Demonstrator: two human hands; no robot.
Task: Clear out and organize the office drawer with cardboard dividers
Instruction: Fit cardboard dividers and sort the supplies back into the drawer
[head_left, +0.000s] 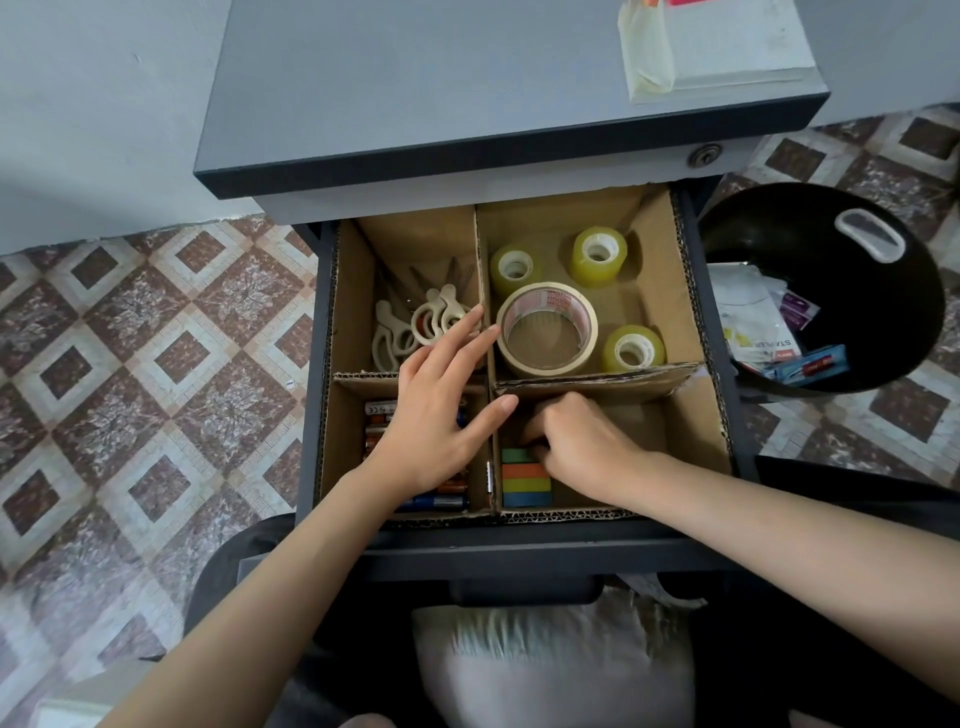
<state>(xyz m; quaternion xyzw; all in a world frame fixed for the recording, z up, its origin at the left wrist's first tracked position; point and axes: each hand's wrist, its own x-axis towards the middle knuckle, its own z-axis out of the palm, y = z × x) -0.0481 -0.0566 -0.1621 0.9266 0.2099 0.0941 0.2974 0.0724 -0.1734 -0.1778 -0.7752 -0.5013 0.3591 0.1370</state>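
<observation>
Cardboard dividers (597, 375) quarter the drawer (519, 551); left hand (441, 415) lies spread flat, right hand (576, 441) curls on coloured sticky notes (524, 486).

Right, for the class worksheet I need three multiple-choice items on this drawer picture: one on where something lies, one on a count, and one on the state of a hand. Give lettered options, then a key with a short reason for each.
1. Where do the scissors lie?
A) back-left compartment
B) front-right compartment
C) on the floor

2. How many small yellowish tape rolls sit by the big roll?
A) one
B) three
C) five

3. How is the left hand?
A) clenched in a fist
B) fingers straight, holding nothing
C) out of view

Key:
1 A, their pale handles show in that far left section.
2 B, two stand behind the big roll and one to its right.
3 B, it is spread out over the drawer with nothing in it.
</observation>
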